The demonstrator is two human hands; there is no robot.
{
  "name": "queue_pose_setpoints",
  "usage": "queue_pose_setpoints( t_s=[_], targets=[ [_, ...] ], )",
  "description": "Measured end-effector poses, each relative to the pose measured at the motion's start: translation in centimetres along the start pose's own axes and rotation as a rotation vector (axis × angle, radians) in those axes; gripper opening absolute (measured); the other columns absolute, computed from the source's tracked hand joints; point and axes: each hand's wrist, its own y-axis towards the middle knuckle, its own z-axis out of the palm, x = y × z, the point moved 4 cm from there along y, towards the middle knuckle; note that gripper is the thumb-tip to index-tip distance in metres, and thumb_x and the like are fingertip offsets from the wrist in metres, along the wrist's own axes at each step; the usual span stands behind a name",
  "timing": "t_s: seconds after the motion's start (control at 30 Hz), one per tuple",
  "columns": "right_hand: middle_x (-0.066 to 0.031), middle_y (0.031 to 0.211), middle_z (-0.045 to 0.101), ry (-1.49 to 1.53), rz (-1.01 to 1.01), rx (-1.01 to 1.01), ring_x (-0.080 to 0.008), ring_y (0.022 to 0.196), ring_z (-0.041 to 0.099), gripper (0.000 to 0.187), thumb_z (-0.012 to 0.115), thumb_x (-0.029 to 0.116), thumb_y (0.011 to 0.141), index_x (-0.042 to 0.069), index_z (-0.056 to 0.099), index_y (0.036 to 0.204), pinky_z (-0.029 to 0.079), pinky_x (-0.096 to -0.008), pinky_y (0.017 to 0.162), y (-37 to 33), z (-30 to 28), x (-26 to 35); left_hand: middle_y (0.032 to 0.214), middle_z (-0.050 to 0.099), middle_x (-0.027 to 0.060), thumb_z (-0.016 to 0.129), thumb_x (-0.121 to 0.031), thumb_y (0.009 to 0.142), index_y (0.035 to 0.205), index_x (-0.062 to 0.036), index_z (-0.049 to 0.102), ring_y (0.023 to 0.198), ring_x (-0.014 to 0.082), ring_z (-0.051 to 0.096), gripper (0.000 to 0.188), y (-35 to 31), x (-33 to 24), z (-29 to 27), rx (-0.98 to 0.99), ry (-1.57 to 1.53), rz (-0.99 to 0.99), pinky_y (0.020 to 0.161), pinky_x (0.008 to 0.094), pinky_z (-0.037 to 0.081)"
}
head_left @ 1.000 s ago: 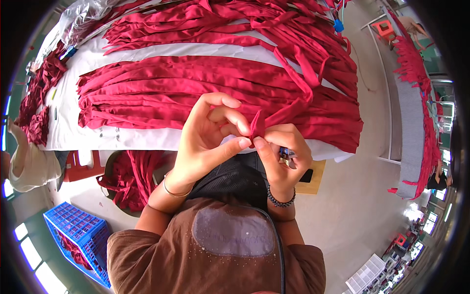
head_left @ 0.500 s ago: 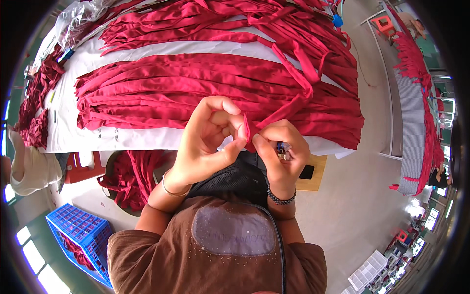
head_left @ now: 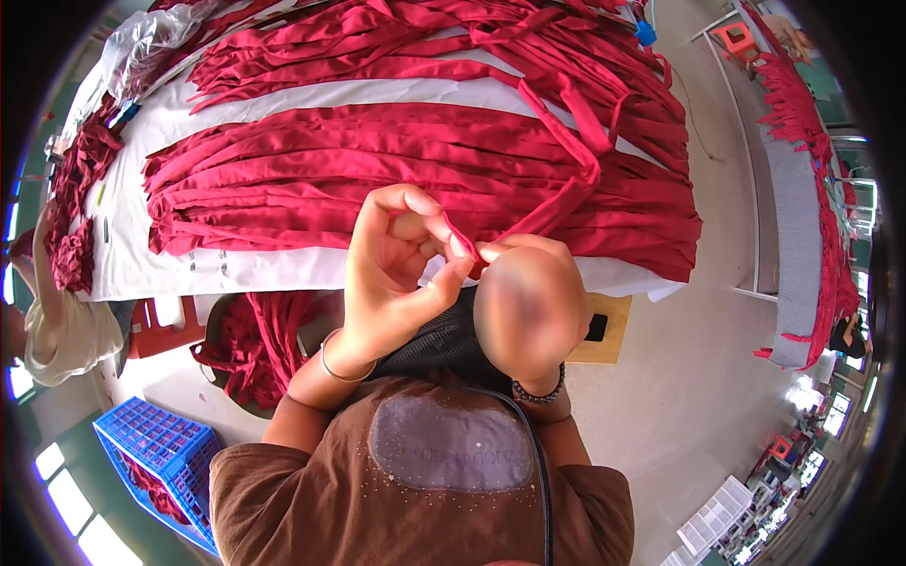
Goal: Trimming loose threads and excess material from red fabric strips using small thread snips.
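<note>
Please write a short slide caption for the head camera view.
Both hands, left hand and right hand, pinch a red fabric strip above a table of strips.

fabric strips (head_left: 415, 170): deep crimson red, plain
table cover (head_left: 283, 269): white
crate (head_left: 156, 462): bright blue (open grid pattern)
shirt (head_left: 311, 500): brown, with a greyish speckled patch
bangle (head_left: 342, 368): silvery
bead bracelet (head_left: 540, 394): dark
stool (head_left: 738, 40): orange-red
floor (head_left: 679, 396): pale beige

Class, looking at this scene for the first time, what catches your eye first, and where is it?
Long red fabric strips lie heaped across the white table at the top. At the centre, the left hand and right hand pinch one red strip between them.
</note>
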Motion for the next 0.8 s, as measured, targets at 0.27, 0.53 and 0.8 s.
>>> queue_pose_setpoints(
  t_s=[0.27,0.53,0.8],
  targets=[
    [-0.0085,0.083,0.065,0.065,0.103,0.042,-0.0123,0.059,0.057,0.015,0.071,-0.002,0.077,0.001,0.066,0.091,0.042,-0.0229,0.050,0.0,-0.8,-0.7,0.093,0.058,0.0100,0.064,0.011,0.080,0.119,0.0005,0.035,0.086,0.0147,0.060,0.049,-0.1,-0.4,0.1,0.068,0.196,0.033,0.080,0.0274,0.050],
    [-0.0084,0.086,0.064,0.216,0.110,0.007,-0.0029,0.049,0.039,0.012,0.067,-0.005,0.078,0.000,0.062,0.087,0.032,-0.0190,0.046,-0.5,-0.2,-1.5,0.104,0.052,0.0113,0.067,-0.003,0.084,0.106,0.0026,0.057,0.094,0.0168,0.052,0.025,0.9,-0.4,-1.3,0.169,0.389,0.255,0.084,0.0285,0.045],
    [-0.0116,0.080,0.057,0.118,0.027,0.265,-0.0237,0.056,0.056,0.014,0.066,0.005,0.081,0.003,0.055,0.089,0.044,-0.0307,0.051,-0.3,1.0,-0.8,0.096,0.050,0.0107,0.052,-0.005,0.094,0.096,-0.0009,0.047,0.081,0.0128,0.048,0.007,0.3,-0.1,-0.5,0.073,0.223,0.156,0.074,0.0246,0.042]
  ],
)
